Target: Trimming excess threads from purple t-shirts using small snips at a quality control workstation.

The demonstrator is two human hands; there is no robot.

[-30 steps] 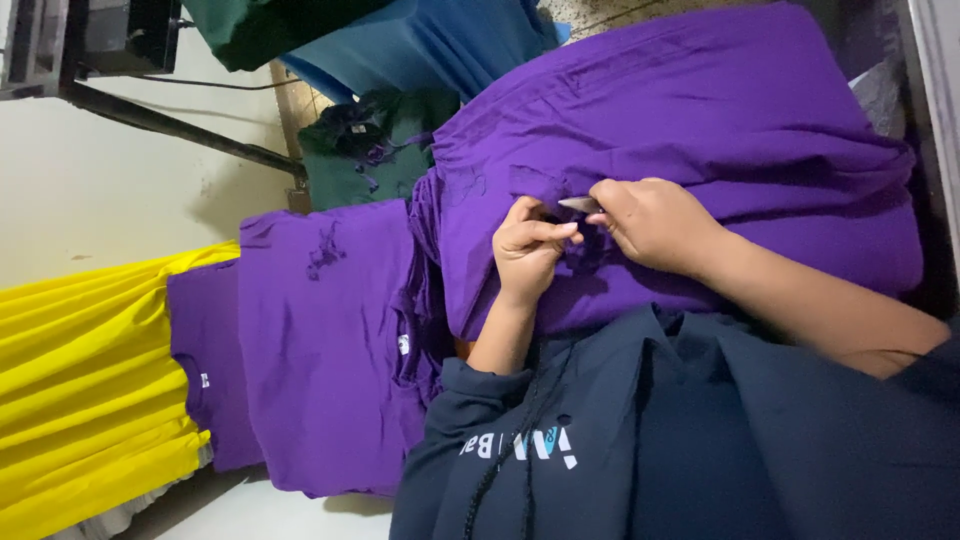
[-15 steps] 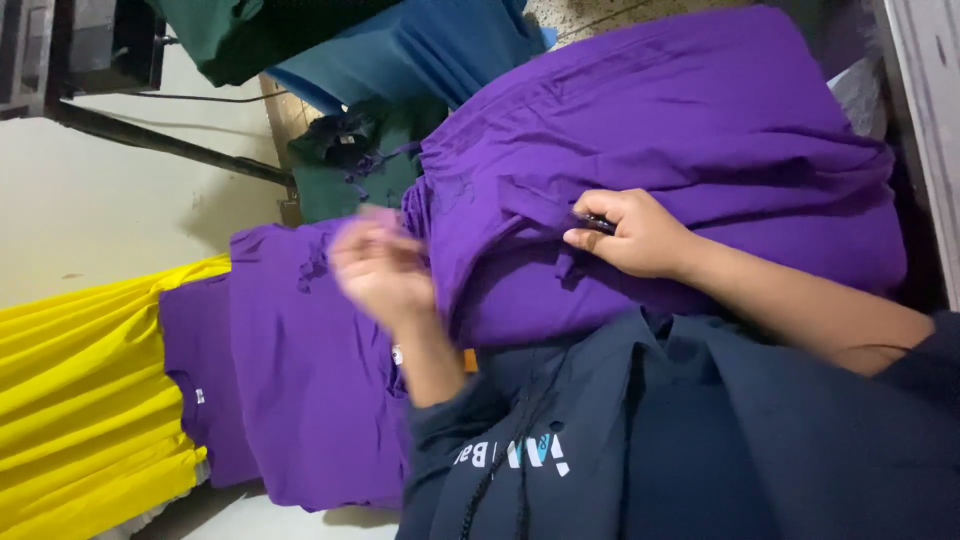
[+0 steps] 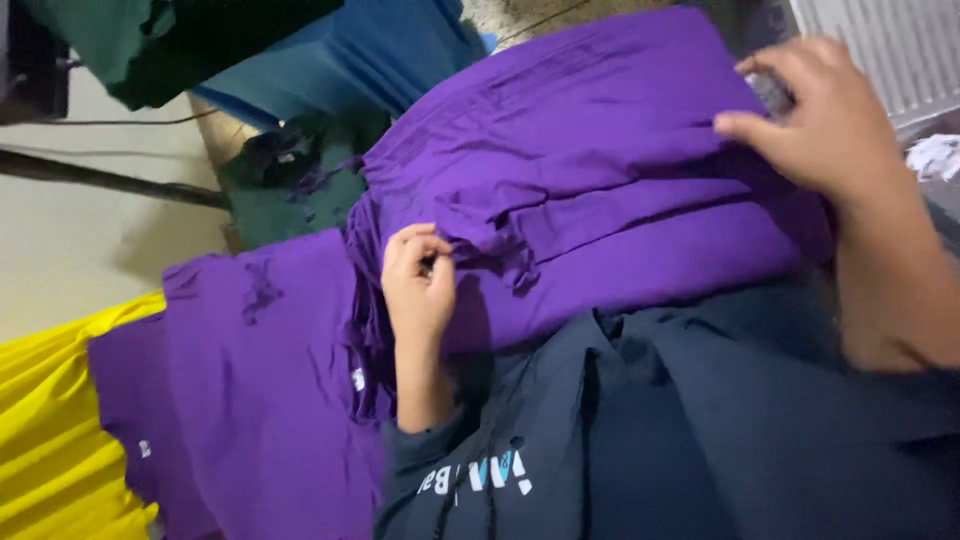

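Over at the far left a heap of yellow cloth [image 3: 50, 420] spills down, and just beside it lies a flat stack of purple garments [image 3: 250, 390], their edges overlapping the yellow. Above those, a dark green garment [image 3: 290, 190] sits crumpled, with blue fabric [image 3: 350, 60] and another deep green piece [image 3: 150, 40] piled behind it. The person's own dark navy top [image 3: 650, 430] fills the lower middle and hides the near edge of whatever carries the work, so I cannot tell what lies beneath. The left hand [image 3: 418, 280] comes up from a navy sleeve, wrist straight, fingers curled in and pinching a bunched fold at the left edge of the big purple garment [image 3: 600, 190]. That garment stretches across the middle, rumpled in long ridges, lying between the two hands. At the right, the right hand [image 3: 820, 125] reaches in from a bare forearm, fingers bent and loosely spread, resting on the garment's far right end, thumb tip pointing left. Past it stands a pale ribbed panel [image 3: 890, 50].
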